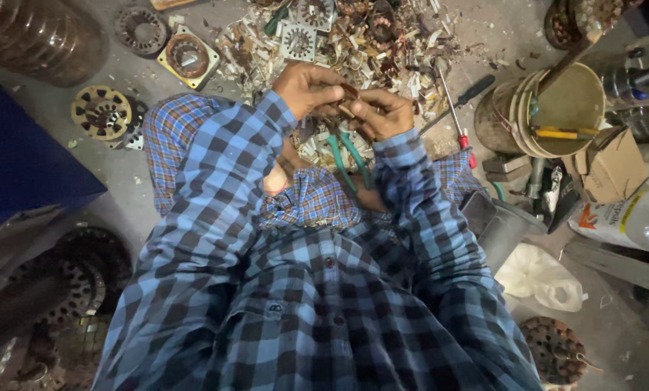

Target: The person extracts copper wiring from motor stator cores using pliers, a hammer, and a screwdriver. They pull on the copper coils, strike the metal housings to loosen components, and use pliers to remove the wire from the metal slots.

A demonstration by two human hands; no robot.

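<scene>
Down on the grey floor (64,101), between the knees of someone in a blue checked shirt (303,289), both hands are bunched together over a heap of scrap. Left hand (308,88) has its fingers curled in tight around a small brownish piece (348,101), looks like a bit of copper winding but it's too hidden to say for sure. Right hand (384,114) is curled shut too, pinching the same piece from the other side, so the two hands are touching. A pair of green-handled pliers (350,156) hangs right below the hands with the handles pointing toward the body; can't tell which hand really has hold of it.

Just past the hands there's a messy scrap pile (353,43) of pale insulation strips and wire, with a couple of square motor stators (298,40) sitting in it. A screwdriver with a red and black handle (458,108) lies just right of the hands. Further right is a stack of buckets (556,108), and a round stator core (101,112) sits well off to the left.
</scene>
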